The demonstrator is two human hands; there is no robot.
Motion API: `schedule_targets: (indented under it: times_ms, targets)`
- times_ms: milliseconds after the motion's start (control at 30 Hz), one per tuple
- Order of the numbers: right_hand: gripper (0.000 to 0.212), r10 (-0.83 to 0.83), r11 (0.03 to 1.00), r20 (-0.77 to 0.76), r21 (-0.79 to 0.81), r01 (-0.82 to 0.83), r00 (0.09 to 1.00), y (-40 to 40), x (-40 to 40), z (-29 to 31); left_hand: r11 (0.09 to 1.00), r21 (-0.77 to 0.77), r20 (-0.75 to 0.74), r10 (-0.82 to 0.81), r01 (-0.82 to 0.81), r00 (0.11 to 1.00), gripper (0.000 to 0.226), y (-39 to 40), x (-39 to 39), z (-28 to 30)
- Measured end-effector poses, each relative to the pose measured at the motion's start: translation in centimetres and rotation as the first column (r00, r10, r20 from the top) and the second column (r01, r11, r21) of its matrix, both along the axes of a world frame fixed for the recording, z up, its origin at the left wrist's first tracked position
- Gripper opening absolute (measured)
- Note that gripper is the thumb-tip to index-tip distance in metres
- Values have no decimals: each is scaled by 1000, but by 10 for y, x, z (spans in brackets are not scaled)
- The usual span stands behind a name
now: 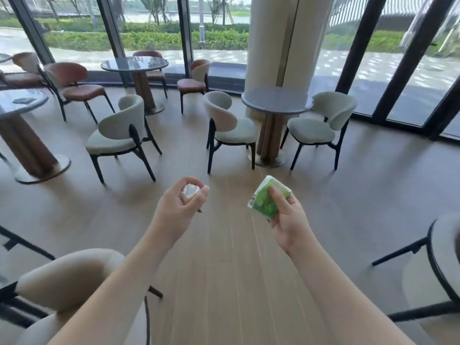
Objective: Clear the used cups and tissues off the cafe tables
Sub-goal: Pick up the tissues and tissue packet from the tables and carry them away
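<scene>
My left hand (178, 206) is curled round a crumpled white tissue (189, 191), which pokes out between thumb and fingers. A green and white tissue pack (265, 199) is held in my right hand (288, 220), thumb across its front. Both hands are raised over the wooden floor, in the middle of the view, about a hand's width apart. A round dark table (276, 102) stands ahead beside a pillar, its top bare. Another round table (20, 105) at the left edge carries a small flat dark object (23, 100).
Pale chairs (119, 135) (229, 125) (321, 123) ring the tables ahead. A third table (135, 63) with brown chairs stands by the glass wall. Chair backs sit close at bottom left (67, 277) and right (445, 257). Open wooden floor runs straight ahead between them.
</scene>
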State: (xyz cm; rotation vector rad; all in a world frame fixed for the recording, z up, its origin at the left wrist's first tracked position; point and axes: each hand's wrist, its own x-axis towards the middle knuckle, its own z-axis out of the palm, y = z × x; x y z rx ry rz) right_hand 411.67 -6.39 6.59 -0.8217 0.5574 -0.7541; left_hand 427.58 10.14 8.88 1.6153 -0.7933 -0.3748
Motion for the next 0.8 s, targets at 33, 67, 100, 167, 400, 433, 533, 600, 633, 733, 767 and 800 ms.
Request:
schedule_targets:
  times_ms: [33, 67, 100, 167, 400, 433, 533, 600, 633, 733, 767, 800]
  targets:
    - [27, -6, 1000, 2, -12, 6, 1000, -7, 10, 4, 1000, -16, -3, 3, -3, 1000, 17, -9, 13, 6]
    - [31, -4, 1000, 8, -29, 4, 1000, -14, 22, 10, 999, -31, 1, 3, -3, 1000, 22, -17, 25, 13]
    - [32, 0, 999, 12, -50, 0, 1000, -20, 34, 17, 999, -42, 9, -1, 2, 1000, 27, -24, 37, 21]
    - [30, 13, 995, 10, -102, -12, 1000, -31, 61, 32, 998, -62, 22, -16, 18, 1000, 27, -37, 59, 32]
    - [15, 37, 980, 27, -196, -31, 999, -66, 131, 57, 985, -162, 7, -54, 54, 999, 9, -81, 115, 53]
    - [15, 43, 980, 23, -197, -38, 999, -72, 139, 56, 983, -173, 13, -56, 58, 998, 8, -87, 123, 54]
    - [16, 74, 978, 21, -196, -68, 997, -94, 166, 53, 983, -181, 20, -35, 38, 999, 9, -106, 148, 56]
    - [23, 102, 974, 24, -205, -94, 995, -110, 188, 50, 984, -178, 20, -8, 11, 1000, 13, -120, 166, 55]
    - [27, 119, 972, 30, -209, -111, 992, -119, 201, 50, 985, -172, 24, 7, -3, 1000, 15, -127, 175, 54]
    - [33, 184, 960, 46, -224, -169, 982, -145, 241, 49, 986, -153, 52, 68, -59, 996, 12, -146, 204, 50]
    - [33, 205, 955, 49, -227, -189, 978, -153, 255, 50, 984, -150, 52, 102, -94, 993, 10, -151, 214, 50]
    - [33, 227, 951, 53, -228, -210, 972, -161, 269, 52, 980, -149, 46, 139, -130, 989, 9, -157, 224, 51]
